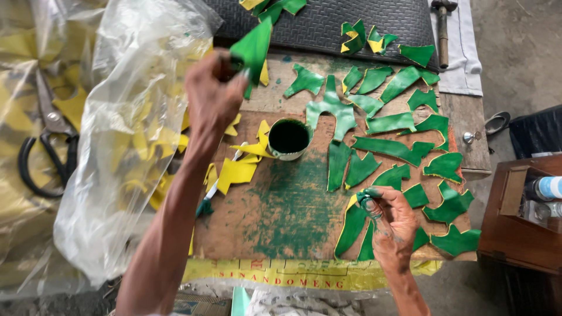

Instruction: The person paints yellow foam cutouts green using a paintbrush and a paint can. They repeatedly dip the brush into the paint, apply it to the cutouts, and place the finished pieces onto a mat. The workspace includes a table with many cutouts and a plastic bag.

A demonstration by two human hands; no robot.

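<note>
- On the paint-stained worktop (pixel 281 216), many cut pieces (pixel 391 147) lie already green; a few yellow pieces (pixel 234 172) left of the cup appear unpainted.
- Left hand (pixel 213 96) pinches a green piece (pixel 253 50), raised over the far edge.
- Right hand (pixel 391 219) closes around a small green-smeared applicator (pixel 369 202).
- Cup (pixel 289 138) at centre holds dark green paint.

I cannot tell what my right hand (pixel 391 219) pinches; the hammer (pixel 443 29) is cut off above.
</note>
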